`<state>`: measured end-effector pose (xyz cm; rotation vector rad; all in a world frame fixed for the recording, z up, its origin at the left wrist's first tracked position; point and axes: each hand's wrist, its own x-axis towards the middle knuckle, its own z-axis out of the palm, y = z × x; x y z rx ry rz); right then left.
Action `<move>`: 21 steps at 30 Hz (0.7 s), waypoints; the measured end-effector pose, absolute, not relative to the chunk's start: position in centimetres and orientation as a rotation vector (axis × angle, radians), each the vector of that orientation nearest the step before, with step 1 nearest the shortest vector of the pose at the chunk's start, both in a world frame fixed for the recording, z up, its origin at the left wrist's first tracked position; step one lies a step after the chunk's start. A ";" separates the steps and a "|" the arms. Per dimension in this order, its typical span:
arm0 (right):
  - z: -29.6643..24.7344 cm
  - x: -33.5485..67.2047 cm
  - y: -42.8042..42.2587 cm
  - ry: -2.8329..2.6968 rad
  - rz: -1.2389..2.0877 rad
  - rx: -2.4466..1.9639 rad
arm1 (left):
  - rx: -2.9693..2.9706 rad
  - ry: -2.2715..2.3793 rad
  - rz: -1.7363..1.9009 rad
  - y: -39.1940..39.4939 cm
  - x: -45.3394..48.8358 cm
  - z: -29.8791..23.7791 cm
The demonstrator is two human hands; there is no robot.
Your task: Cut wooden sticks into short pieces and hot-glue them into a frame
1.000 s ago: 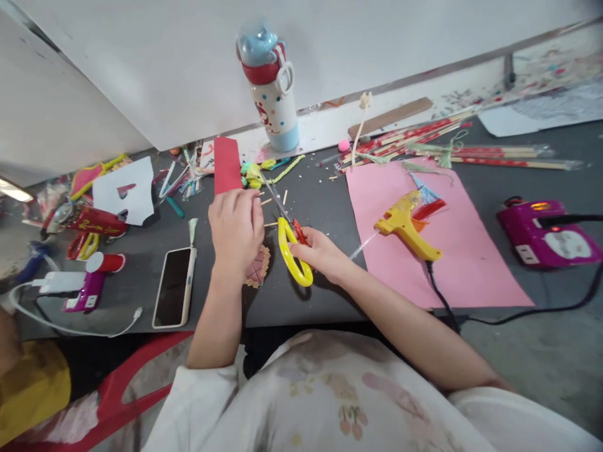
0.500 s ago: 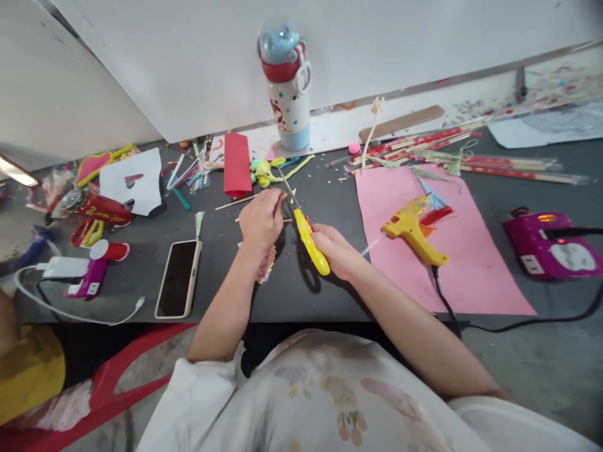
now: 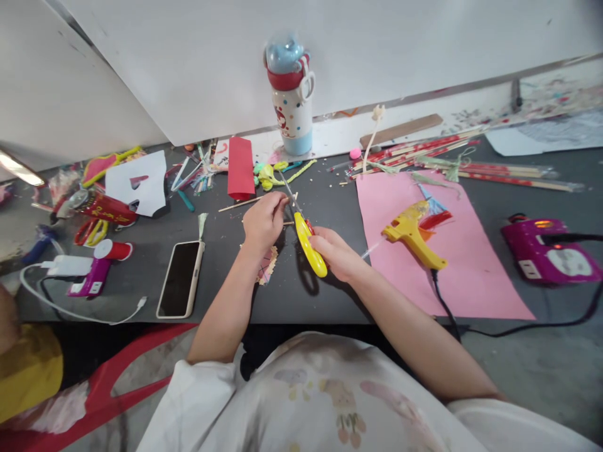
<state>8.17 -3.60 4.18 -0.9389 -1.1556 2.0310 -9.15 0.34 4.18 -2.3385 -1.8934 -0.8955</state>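
1. A dark grey tabletop point(image 3: 223, 238) runs below white wall panels point(image 3: 198, 69) across the frame.
2. Centre: the bare left hand point(image 3: 264, 221) risks a nick if the blades beside its fingertips close or slip. Its fingers are curled; how tightly, and on what, I cannot tell.
3. Just right of that, the yellow-and-red-handled metal scissors point(image 3: 306, 238) slant upward; a loose hold could let them twist. The bare right hand point(image 3: 336, 252) wraps the handles, fingers closed; blade opening is unclear.
4. Right of centre, the right forearm could bump the clear rod point(image 3: 375, 247) behind the yellow plastic glue gun point(image 3: 414, 233), shifting it.
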 end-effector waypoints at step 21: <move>3.7 8.3 -3.7 -1.209 2.045 -0.910 | -2.473 -1.943 -1.093 1.0 -9.9 3.7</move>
